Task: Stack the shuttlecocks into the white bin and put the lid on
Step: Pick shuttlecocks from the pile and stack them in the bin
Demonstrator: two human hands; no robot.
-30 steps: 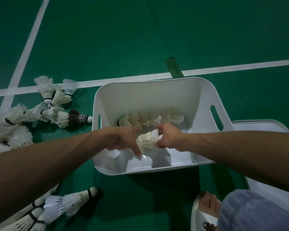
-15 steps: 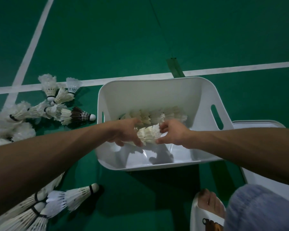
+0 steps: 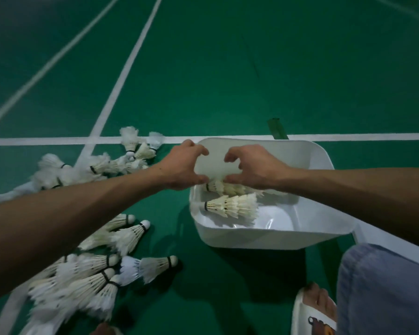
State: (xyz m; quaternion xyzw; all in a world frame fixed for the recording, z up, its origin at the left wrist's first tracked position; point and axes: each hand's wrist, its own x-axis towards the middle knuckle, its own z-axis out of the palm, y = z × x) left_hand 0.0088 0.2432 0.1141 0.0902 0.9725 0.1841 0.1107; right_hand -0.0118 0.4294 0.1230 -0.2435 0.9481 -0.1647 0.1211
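The white bin (image 3: 252,239) sits on the green court floor. Inside it lie two nested shuttlecock stacks on their sides: a near stack (image 3: 232,206) and a far stack (image 3: 231,189), partly hidden by my hands. My left hand (image 3: 182,165) and my right hand (image 3: 254,165) hover side by side above the bin's far-left part. Their fingers are loosely curled into C shapes with nothing in them. The thumbs are close to the far stack; I cannot tell if they touch it. The white lid (image 3: 387,244) lies flat to the right of the bin.
Several loose shuttlecocks (image 3: 94,165) lie on the floor left of the bin, with more stacks (image 3: 90,274) at the lower left. My sandalled foot (image 3: 317,308) and jeans-clad knee (image 3: 385,291) are at the lower right. White court lines (image 3: 58,140) cross behind.
Both hands have let go of the short stack, which now lies in the bin. The hands rose and moved toward the far-left side, and the view tilted up.
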